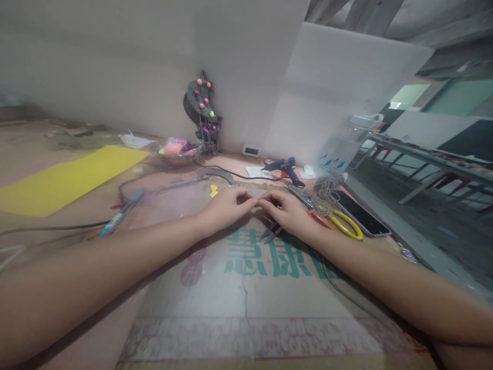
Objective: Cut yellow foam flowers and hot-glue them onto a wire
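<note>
Over the printed cardboard sheet (215, 298), my left hand (233, 205) and my right hand (283, 208) meet fingertip to fingertip. Both pinch at the same spot, where a tiny yellowish bit shows; it is too small and blurred to name. Cutting pliers (271, 233) lie partly under my right hand, their jaws pointing toward me. Close to that hand's right side are scissors with yellow handles (346, 224) and a red-handled tool (319, 218). Small yellow scraps (214, 190) rest just beyond my left hand.
A blue glue gun (285, 167), a twine bundle (329, 187) and a phone (362, 213) lie to the right. Behind stands a grey crescent ornament with pompoms (200, 105). Yellow sheet (73, 180), blue pen (121, 213) and a bowl (177, 154) are leftward; black cords cross the table.
</note>
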{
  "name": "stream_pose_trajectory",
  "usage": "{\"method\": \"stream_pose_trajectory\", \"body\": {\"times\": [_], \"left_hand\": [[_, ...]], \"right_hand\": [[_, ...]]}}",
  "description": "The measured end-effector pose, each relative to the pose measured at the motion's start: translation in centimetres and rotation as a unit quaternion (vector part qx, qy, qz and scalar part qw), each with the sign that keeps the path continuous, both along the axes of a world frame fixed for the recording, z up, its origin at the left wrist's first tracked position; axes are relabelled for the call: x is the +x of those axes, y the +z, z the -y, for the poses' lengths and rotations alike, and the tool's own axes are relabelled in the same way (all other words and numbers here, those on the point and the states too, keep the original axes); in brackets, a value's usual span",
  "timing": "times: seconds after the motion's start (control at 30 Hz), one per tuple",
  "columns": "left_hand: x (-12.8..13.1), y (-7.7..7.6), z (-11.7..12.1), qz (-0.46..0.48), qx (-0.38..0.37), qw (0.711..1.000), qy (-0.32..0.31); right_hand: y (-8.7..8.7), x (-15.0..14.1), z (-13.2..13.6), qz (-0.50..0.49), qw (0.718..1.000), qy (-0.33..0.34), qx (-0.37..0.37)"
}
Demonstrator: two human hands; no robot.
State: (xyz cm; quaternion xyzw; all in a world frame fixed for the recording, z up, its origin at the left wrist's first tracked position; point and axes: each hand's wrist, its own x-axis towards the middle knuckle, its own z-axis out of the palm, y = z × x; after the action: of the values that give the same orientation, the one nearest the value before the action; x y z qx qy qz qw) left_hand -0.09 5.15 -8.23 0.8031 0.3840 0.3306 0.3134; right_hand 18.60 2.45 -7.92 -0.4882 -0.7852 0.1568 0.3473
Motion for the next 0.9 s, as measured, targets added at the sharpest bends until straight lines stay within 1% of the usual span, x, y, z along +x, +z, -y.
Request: {"method": "stream_pose_trajectory", "body": {"times": [0.17, 0.3, 0.5, 0.67, 0.9], "left_hand": [[-0.10, -0.11, -0.17, -0.004, 0.010, 1.000, -0.021], [-0.02, -0.32, -0.22, -0.020, 0.002, 0.999, -0.036], [0.07, -0.39, -0.25, -0.019, 0.015, 0.999, -0.029], [0.06, -0.51, -0.26, -0.017, 0.015, 0.999, -0.024], [0.13, -0.47, -0.25, -0.020, 0.014, 1.000, -0.016]], "right_hand": [[0.11, 0.13, 0.02, -0.038, 0.999, -0.020, -0.031], [0.12, 0.17, 0.05, -0.051, 0.998, -0.022, -0.028], [0.17, 0.05, 0.10, -0.036, 0.999, -0.012, -0.015], [0.09, 0.08, 0.11, -0.042, 0.998, -0.007, -0.037], [-0.01, 0.20, -0.02, -0.034, 0.999, 0.000, -0.009]]}}
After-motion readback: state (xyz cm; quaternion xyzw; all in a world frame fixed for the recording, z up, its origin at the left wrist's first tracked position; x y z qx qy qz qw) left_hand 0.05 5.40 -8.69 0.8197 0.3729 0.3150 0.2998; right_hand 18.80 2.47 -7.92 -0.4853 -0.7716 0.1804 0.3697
